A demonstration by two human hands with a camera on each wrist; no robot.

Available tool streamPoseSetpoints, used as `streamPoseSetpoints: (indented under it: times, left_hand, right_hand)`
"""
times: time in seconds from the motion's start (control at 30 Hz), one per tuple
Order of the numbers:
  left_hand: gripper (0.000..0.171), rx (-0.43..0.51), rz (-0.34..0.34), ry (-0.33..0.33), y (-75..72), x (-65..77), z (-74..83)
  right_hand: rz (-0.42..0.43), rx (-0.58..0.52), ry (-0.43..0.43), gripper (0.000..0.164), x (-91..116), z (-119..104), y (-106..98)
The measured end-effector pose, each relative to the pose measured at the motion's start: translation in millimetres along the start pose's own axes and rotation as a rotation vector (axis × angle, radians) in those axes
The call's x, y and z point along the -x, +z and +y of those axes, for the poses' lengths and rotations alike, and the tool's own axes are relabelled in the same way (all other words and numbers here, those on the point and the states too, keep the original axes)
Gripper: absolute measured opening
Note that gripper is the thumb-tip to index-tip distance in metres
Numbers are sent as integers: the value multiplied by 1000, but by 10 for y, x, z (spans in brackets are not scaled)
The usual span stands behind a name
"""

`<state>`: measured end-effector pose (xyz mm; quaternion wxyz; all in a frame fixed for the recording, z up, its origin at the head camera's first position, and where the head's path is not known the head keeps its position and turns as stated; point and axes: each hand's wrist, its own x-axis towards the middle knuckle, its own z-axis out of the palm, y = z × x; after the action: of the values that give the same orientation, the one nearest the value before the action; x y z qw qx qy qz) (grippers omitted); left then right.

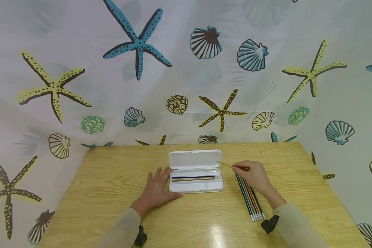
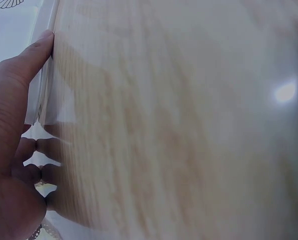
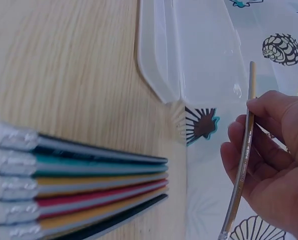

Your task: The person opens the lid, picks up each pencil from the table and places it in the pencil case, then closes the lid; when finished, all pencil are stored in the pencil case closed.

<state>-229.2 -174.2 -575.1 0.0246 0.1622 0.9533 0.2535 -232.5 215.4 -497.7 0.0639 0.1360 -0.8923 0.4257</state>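
A white pencil case (image 1: 187,187) lies on the table with its lid (image 1: 195,159) raised at the back. Two pencils (image 1: 192,179), one dark and one yellow, lie side by side in its long compartment. My left hand (image 1: 156,191) rests at the case's left end, thumb along the front edge, fingers spread behind. In the left wrist view the thumb (image 2: 31,57) touches the case's rim. My right hand (image 1: 252,174) pinches a yellow pencil (image 3: 244,150) between thumb and fingers, above and right of the case. Its eraser end sits low in the right wrist view.
Right of the case, several pencils (image 1: 250,198) in dark, green, yellow and red lie side by side, their white erasers towards the front. The wooden table (image 1: 111,172) ends at the back against a hanging cloth (image 1: 179,79) printed with shells and starfish.
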Motion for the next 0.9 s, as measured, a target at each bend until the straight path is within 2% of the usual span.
streamPoseSetpoints:
  times: [0.37,0.57,0.9]
  left_hand:
    - [108,-12,7,5,12,-4,-12]
    - [108,-5,8,8,11,-4,-12]
    - [109,1,13,-1,13,-4,-17]
  right_hand:
    - [-124,-37,-78,16,-201,-198,257]
    - [-161,-8,-155,16,-305,-302,422]
    - [-240,42,-190,15,-465,-418,754]
